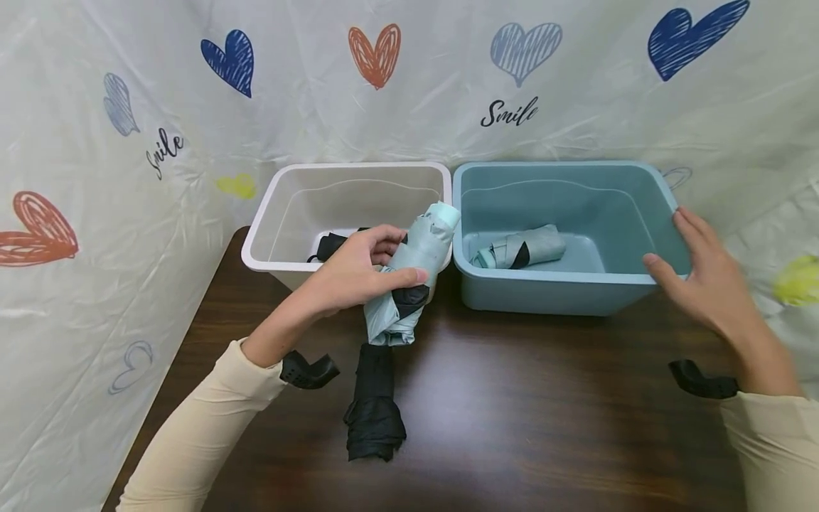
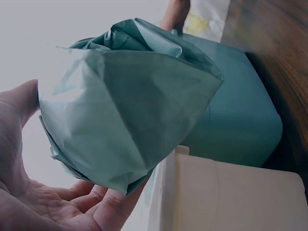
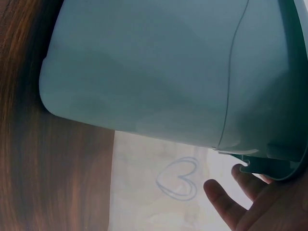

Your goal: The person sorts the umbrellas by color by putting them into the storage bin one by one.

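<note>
Likely light and soft, the umbrella [image 1: 427,245] is well pinched midway by left hand [image 1: 358,274]; right hand [image 1: 710,277] spreads fingers at bin [image 1: 544,291] corner.

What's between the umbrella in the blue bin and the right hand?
No object: just the bare inside of the blue bin from the umbrella to the right hand. Head view shows it.

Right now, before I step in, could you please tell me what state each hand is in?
Left hand: closed, holding a folded, pale mint-green fabric umbrella.
Right hand: open, touching the rim of the blue rectangular plastic bin.
</note>
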The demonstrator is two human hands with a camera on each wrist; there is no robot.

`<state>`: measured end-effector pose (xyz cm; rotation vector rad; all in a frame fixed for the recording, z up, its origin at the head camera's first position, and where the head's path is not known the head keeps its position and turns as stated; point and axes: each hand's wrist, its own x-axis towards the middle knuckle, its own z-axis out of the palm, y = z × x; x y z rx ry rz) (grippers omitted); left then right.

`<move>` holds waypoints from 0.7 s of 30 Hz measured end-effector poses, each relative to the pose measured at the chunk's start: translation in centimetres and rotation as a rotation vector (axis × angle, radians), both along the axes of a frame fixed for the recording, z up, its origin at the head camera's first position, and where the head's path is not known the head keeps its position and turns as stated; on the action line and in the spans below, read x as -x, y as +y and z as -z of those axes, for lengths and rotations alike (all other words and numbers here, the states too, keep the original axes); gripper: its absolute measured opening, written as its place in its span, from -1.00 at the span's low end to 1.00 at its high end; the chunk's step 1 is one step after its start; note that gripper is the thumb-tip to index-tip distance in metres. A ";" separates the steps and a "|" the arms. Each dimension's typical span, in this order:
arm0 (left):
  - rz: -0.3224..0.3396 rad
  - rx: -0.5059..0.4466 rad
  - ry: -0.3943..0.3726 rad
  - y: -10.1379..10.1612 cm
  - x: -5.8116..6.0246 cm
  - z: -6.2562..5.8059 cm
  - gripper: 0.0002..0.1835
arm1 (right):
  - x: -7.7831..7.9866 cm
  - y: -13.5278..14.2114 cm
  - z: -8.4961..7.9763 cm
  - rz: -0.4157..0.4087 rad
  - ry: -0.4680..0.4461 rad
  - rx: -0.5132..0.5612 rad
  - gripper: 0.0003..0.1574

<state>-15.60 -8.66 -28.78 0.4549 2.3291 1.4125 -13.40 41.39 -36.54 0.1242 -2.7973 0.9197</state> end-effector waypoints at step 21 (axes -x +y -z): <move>-0.004 -0.014 0.104 5.9 6.7 -2.7 -0.31 | 0.1 -0.1 0.1 -0.008 0.004 -0.001 0.01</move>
